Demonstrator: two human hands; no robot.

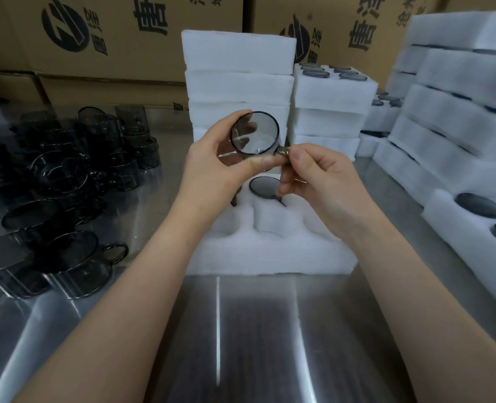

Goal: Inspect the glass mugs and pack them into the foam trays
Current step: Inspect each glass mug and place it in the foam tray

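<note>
I hold a smoky glass mug (pixel 255 133) up above the foam tray (pixel 270 251), its mouth turned toward the camera. My left hand (pixel 215 173) wraps its fingers and thumb round the mug's body. My right hand (pixel 313 175) pinches the mug's handle at the lower right. The white foam tray lies on the steel table right under my hands, with one mug (pixel 264 186) seated in a far pocket and empty pockets nearer me. Several loose dark glass mugs (pixel 52 181) stand and lie at the left.
Stacks of white foam trays (pixel 238 82) rise behind the open tray. More stacks, some filled with mugs (pixel 456 117), line the right side. Cardboard boxes (pixel 110 33) form the back wall. The steel table (pixel 241 330) runs toward me.
</note>
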